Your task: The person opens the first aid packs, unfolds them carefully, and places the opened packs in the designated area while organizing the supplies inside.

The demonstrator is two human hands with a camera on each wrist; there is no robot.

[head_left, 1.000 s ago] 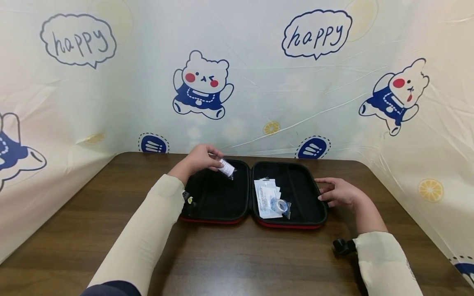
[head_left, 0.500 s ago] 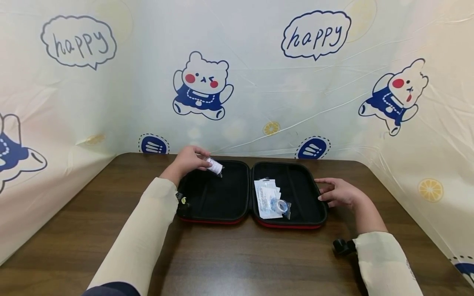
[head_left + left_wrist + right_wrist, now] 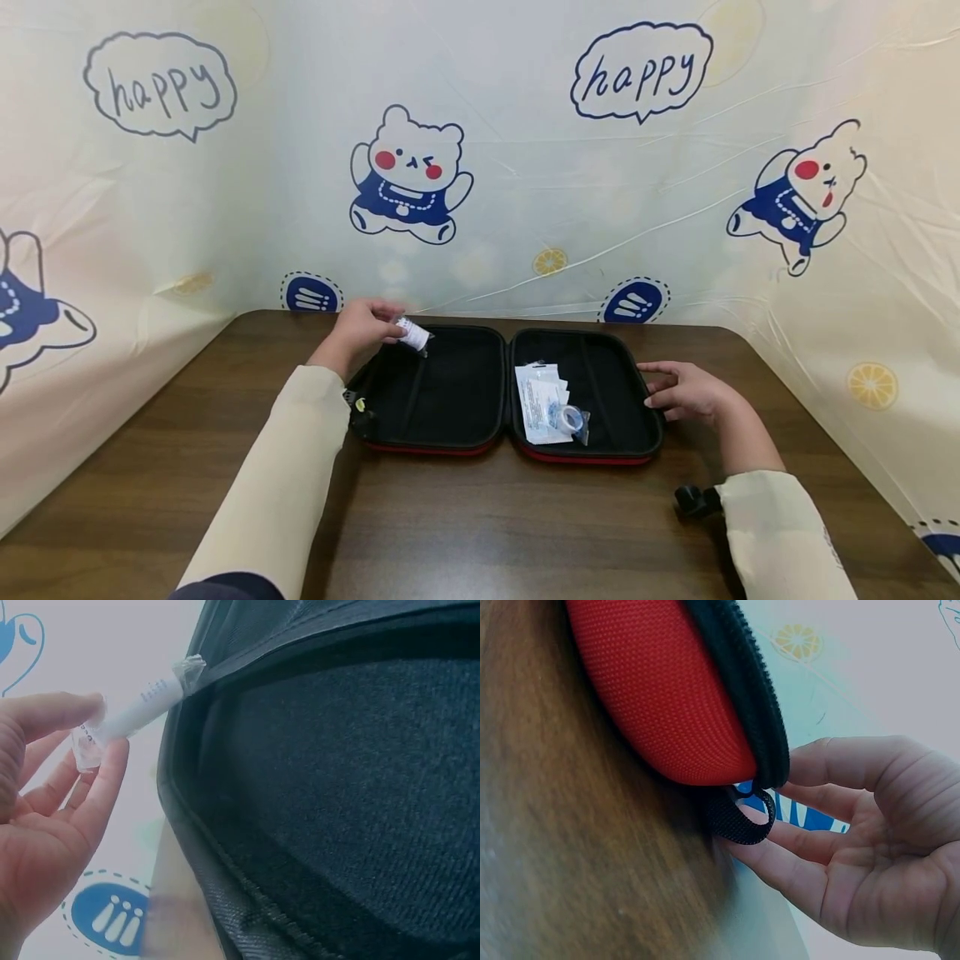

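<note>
Far L: cream L sleeve (image 3: pixel 273 467) stretched over the wood-grain desk (image 3: pixel 465 533), ending in L hand (image 3: pixel 358 329). Thumb + fingers pinch one end of a wrapped white roll (image 3: pixel 414 335) in crinkly clear plastic; other fingers loosely bent beneath, per L wrist cam. Roll is tilted, at far L corner of the case (image 3: pixel 459 396); its free end overlaps the rim there, can't tell if touching or just above. Case lies unfolded on desk, 2 halves side by side, blk inside, red outside. R half: white packets (image 3: pixel 536 393), overlapping, along its L side, w/ blue-&-white tape roll (image 3: pixel 570 418) in clear bag on their near end. Next, R hand (image 3: pixel 693 392) at case's outer R edge: digits bent + spread w/ gap btwn, tips resting on the rim, no grip on it. Blk strap loop (image 3: pixel 735 826) shows btwn digits in R wrist cam, low by desk. Far R: blk clip-on device (image 3: pixel 696 502) at cuff of cream R sleeve (image 3: pixel 780 533). Behind: pale backdrop (image 3: pixel 510 108) w/ bears, "happy" bubbles, citrus slices.
</note>
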